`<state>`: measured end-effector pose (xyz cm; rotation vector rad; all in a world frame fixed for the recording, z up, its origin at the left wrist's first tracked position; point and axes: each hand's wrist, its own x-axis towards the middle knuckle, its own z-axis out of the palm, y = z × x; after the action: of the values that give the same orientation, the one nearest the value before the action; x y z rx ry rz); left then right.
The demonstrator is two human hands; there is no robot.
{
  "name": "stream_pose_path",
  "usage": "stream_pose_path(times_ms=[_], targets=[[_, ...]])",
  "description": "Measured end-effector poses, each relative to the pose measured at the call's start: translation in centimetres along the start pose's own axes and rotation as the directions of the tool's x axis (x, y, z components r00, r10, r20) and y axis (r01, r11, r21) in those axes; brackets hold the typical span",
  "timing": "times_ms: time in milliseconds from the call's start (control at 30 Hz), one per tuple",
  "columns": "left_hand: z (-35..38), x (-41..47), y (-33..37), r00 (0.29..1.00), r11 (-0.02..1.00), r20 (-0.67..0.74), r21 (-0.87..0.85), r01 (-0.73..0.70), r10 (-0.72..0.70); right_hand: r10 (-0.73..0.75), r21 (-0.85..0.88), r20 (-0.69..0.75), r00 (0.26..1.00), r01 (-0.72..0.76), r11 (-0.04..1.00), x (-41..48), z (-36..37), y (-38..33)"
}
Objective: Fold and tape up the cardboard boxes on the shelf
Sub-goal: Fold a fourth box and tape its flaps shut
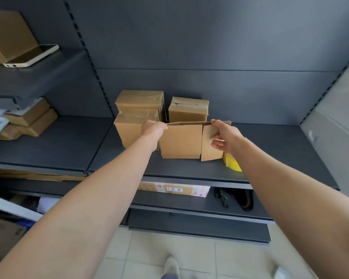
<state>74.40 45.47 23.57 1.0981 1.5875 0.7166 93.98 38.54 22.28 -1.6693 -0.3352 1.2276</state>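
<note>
Left hand (pixel 153 128) and right hand (pixel 227 137) grip plain box (pixel 181 141); parcel label (pixel 174 189) illegible.

Dark grey metal shelving (pixel 270 141) with a panelled back (pixel 210 37); pale tiled floor (pixel 169 244); perhaps a light wall (pixel 340 101) at right.

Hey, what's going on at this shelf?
A person is working an unsealed cardboard box on the dark shelf: the left hand grips its top left edge, the right hand pinches its right flap. Three closed boxes stand behind it, and a yellow roll lies by the right wrist.
</note>
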Motion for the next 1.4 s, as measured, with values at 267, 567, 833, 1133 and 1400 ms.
stream_pose_path(times_ms=[267, 567, 833, 1133, 1400], targets=[[0.0, 3.2, 2.5, 0.986, 0.963, 0.164, 0.262, -0.060, 0.017, -0.002, -0.081, -0.058, 0.998, -0.003, 0.997, 2.5, 1.0, -1.2], [0.8, 3.8, 4.2, 0.963, 0.899, 0.267, 0.426, -0.100, -0.020, -0.056, -0.181, -0.046, 0.997, 0.047, 0.982, 3.3, 1.9, -2.6], [2.1, 3.2, 4.6, 0.975, 0.859, 0.212, 0.486, -0.162, 0.063, -0.057, -0.338, 0.017, 0.998, 0.059, 0.939, 3.9, 0.9, -3.8], [3.8, 2.9, 4.9, 0.978, 0.823, 0.168, 0.534, -0.194, 0.121, 0.000, -0.439, 0.043, 0.999, 0.019, 0.898, 4.0, 0.7, -4.7], [2.6, 3.3, 4.3, 0.985, 0.815, 0.125, 0.554, -0.170, 0.120, 0.072, -0.477, 0.121, 0.990, -0.006, 0.879, 4.3, 1.1, -5.0]])
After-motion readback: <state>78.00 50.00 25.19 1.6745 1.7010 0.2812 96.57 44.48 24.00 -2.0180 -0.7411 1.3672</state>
